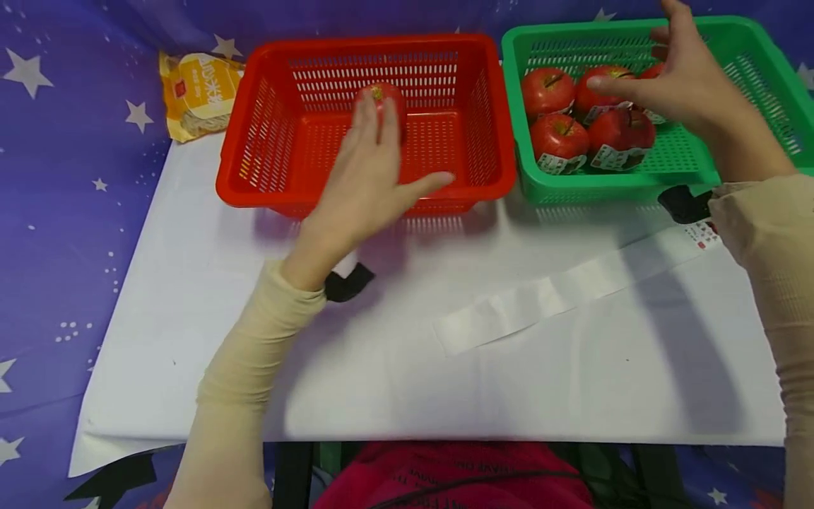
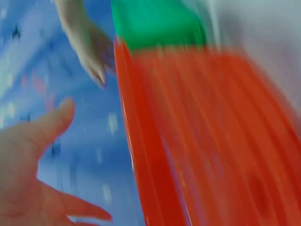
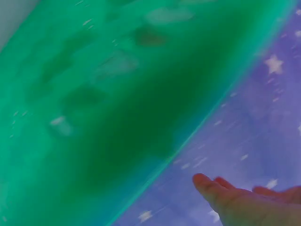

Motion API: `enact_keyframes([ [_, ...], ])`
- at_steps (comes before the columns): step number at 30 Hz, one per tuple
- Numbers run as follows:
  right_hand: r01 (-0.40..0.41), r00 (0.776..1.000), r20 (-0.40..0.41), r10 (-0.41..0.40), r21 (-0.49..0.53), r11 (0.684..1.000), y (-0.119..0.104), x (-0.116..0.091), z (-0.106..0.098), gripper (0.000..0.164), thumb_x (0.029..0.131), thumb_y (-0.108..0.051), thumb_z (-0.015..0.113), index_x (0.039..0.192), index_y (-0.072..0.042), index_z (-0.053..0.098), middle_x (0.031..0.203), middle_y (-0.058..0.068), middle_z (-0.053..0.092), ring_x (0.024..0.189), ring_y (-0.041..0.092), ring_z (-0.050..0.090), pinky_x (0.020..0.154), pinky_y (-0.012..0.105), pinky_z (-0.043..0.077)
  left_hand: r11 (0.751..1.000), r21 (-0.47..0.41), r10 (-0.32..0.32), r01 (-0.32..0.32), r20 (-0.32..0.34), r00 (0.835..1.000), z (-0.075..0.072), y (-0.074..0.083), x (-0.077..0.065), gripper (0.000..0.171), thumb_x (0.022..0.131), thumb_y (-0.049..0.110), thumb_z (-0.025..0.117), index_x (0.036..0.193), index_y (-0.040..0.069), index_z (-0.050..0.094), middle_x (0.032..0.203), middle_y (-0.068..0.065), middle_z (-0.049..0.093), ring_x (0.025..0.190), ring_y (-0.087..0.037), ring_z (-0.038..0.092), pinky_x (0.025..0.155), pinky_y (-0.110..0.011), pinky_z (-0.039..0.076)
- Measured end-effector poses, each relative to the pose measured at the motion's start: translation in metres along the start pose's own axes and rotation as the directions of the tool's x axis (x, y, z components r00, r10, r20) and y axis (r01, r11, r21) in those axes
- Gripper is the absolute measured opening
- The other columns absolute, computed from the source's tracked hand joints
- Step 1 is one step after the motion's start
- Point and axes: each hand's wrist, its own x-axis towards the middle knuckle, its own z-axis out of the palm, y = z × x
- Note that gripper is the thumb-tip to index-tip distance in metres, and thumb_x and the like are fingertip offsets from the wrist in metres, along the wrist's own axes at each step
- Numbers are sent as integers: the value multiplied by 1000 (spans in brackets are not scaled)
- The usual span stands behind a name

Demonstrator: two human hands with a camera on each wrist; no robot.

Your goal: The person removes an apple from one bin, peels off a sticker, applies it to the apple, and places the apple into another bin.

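My left hand (image 1: 365, 170) reaches over the red basket (image 1: 254, 194) with straight fingers and the thumb spread to the side. Behind the fingertips lies one red apple (image 1: 397, 102), partly covered; whether they touch it I cannot tell. Above the green basket (image 1: 591, 185) hovers my right hand (image 1: 689, 85), thumb and fingers spread apart and holding nothing. Several red apples (image 1: 559, 136) with printed paper bands sit in the left half of that basket. In the left wrist view, the left hand (image 2: 35, 174) appears beside the blurred red basket wall (image 2: 211, 132).
A yellow food packet (image 1: 200, 95) lies left of the red basket. Across the white table (image 1: 394, 367) runs a long clear strip (image 1: 540, 300) with a small label at its right end. A blue star-patterned cloth (image 1: 76, 212) surrounds the table.
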Motion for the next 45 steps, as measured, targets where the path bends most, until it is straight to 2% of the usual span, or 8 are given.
enact_keyframes([
  [6,230,973,-6,-230,107,967,-57,4,37,86,88,-22,66,152,-34,10,160,-10,13,149,9,10,122,33,6,984,-137,-130,118,-80,988,-31,-97,-24,112,79,63,65,154,13,-1,161,3,-10,150,-17,-7,121,-44,3],
  [12,385,917,86,-390,65,920,-109,20,85,96,85,-28,70,155,-29,5,161,-11,7,147,3,5,120,26,4,961,-158,-230,228,6,973,-42,-143,-26,120,75,58,72,154,4,0,161,-17,2,145,-42,17,113,-61,19],
  [16,453,878,193,-438,-42,891,-133,38,117,107,83,-37,72,155,-27,-7,162,-9,-8,148,5,-9,119,29,-3,953,-144,-264,266,31,964,-44,-148,-23,116,70,62,74,149,-3,18,151,-27,25,124,-45,42,100,-63,38],
  [21,379,870,403,-284,-178,908,-152,61,143,111,85,-48,65,149,-33,-24,159,-1,-25,144,17,-27,119,45,-8,948,-154,-273,277,48,961,-43,-146,-26,113,69,61,76,145,-3,22,134,-24,41,112,-39,48,91,-58,45],
  [30,272,780,625,20,-368,889,-161,84,190,102,90,-49,58,147,-37,-26,162,1,-13,150,22,-6,121,46,6,944,-179,-269,279,75,960,-40,-140,-24,129,67,61,78,153,2,3,141,-24,40,120,-40,46,99,-60,40],
  [35,236,812,575,103,-483,843,-162,76,212,94,88,-40,64,152,-40,-4,161,12,-12,142,30,23,110,54,30,941,-174,-277,290,93,956,-40,-139,-23,133,66,63,77,153,3,-4,142,-25,41,122,-40,46,101,-60,39],
  [38,278,810,579,100,-528,802,-162,71,216,89,84,-33,70,149,-36,10,158,15,9,129,30,36,100,51,40,942,-167,-278,290,94,956,-42,-139,-24,133,66,63,77,153,2,-4,138,-25,44,119,-40,47,99,-59,41],
  [45,416,711,698,84,-514,750,-160,70,211,93,81,-33,72,153,-29,12,141,10,39,123,25,39,97,41,41,941,-166,-283,294,86,955,-41,-142,-25,132,66,64,77,153,1,0,135,-24,45,118,-39,47,98,-59,42],
])
